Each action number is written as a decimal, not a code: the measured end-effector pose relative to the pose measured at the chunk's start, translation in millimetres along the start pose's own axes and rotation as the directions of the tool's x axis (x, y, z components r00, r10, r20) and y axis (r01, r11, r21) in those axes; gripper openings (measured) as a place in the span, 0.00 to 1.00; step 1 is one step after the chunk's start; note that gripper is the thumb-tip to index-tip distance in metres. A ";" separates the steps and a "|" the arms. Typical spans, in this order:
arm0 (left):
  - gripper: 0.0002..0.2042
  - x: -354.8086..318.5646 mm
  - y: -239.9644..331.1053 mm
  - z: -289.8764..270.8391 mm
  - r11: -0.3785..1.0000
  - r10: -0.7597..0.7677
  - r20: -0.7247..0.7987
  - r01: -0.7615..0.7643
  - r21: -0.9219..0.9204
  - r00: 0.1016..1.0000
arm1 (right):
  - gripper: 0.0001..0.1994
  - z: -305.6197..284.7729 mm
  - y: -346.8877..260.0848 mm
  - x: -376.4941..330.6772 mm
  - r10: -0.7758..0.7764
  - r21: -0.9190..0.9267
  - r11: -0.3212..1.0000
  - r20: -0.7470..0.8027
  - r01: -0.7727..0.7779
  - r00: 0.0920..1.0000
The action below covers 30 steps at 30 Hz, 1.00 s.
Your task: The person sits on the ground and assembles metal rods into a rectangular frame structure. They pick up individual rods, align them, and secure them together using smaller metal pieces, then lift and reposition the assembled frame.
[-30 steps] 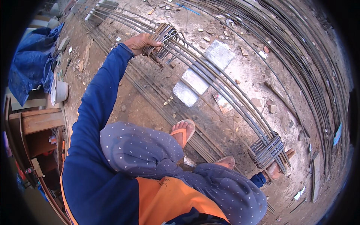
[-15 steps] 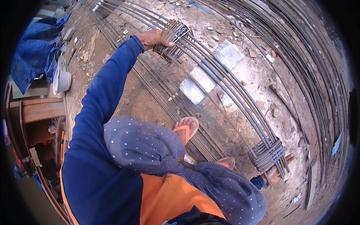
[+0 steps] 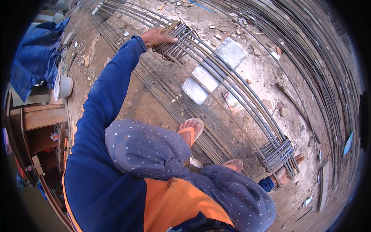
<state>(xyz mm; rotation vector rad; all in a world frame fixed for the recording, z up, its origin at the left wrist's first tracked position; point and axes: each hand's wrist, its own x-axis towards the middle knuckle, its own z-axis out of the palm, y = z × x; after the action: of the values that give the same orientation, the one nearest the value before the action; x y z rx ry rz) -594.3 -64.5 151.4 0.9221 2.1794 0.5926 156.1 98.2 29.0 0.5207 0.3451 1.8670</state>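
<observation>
Several long steel rebar rods (image 3: 232, 73) run from the upper left to the lower right, threaded through two bundles of square stirrups. My left hand (image 3: 155, 37) is closed on the upper stirrup bundle (image 3: 181, 34), its thumb lying over the wires. At the other end, my right hand (image 3: 283, 176) reaches in beneath the lower stirrup bundle (image 3: 276, 154), by the rod ends. The bars partly cover that hand; its fingertips show beyond them, and it appears closed round the bundle. A thinner rod (image 3: 208, 91) lies along the near side of the cage.
Pale blocks (image 3: 201, 85) sit under the rods. More rebar lies on the ground beside my sandalled feet (image 3: 191, 131), and a large stack (image 3: 320, 65) stretches along the right. At left are a blue tarp (image 3: 36, 58), a white bucket (image 3: 63, 87) and wooden furniture (image 3: 44, 116).
The view has shifted slightly. The upper bundle and my left hand sit a little further left in the picture. Both hands stay at their bundles.
</observation>
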 end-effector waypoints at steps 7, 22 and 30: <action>0.38 5.6 16.4 -2.4 0.962 -0.013 -0.083 0.035 0.271 0.996 | 0.39 0.7 -4.5 6.6 0.019 -0.157 0.987 0.017 -0.016 1.000; 0.18 58.3 6.3 51.9 0.635 0.727 -0.317 -0.421 0.648 0.609 | 0.36 -2.9 1.2 1.7 0.042 -0.467 0.884 0.014 -0.031 0.999; 0.19 46.6 0.3 36.6 0.546 0.726 -0.299 -0.254 0.798 0.619 | 0.38 -3.6 9.6 13.8 -0.142 -0.519 0.848 -0.028 0.107 0.989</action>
<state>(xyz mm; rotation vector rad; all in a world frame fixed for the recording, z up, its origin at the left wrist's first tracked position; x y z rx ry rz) -591.0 -24.1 108.1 2.1331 2.7716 0.3264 142.4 107.9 33.1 0.0642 -0.0894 1.7567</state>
